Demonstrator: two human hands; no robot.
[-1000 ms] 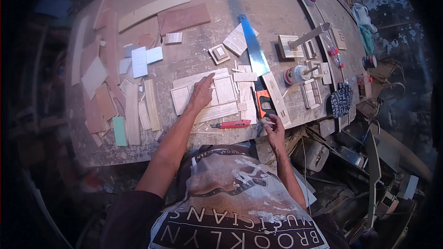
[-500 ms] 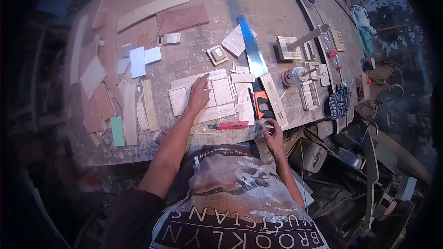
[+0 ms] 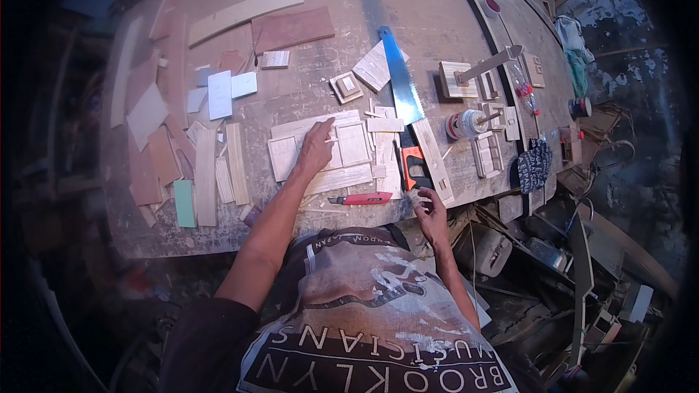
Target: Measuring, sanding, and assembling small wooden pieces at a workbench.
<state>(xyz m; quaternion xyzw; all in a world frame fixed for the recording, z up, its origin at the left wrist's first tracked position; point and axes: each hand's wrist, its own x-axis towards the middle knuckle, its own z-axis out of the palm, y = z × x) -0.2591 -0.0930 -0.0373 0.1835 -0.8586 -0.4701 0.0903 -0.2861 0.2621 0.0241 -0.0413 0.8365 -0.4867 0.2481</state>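
Note:
My left hand [image 3: 317, 148] rests on a flat arrangement of pale wooden panels [image 3: 352, 140], its fingers stretched out along the gap between two square panels. A thin pale strip shows by its thumb. My right hand [image 3: 431, 212] is at the table's front edge, just below the saw handle, with fingers loosely curled and thumb and forefinger apart; I make out nothing held there. Between the hands lies a red utility knife [image 3: 360, 199]. A handsaw [image 3: 401, 80] with an orange and black handle [image 3: 413, 164] lies right of the panels, next to a long wooden strip [image 3: 432, 160].
Wood offcuts [image 3: 207, 175] and a green piece [image 3: 184, 204] cover the table's left side. At right stand a glue tin [image 3: 464, 124], small wooden box parts [image 3: 486, 154], a hammer [image 3: 489, 65] and a patterned cloth [image 3: 535, 166]. Clutter [image 3: 539, 255] fills the floor beyond.
The view has shifted slightly. My left hand stays on the panels. My right hand has barely moved, its fingers turning a little beneath the saw handle.

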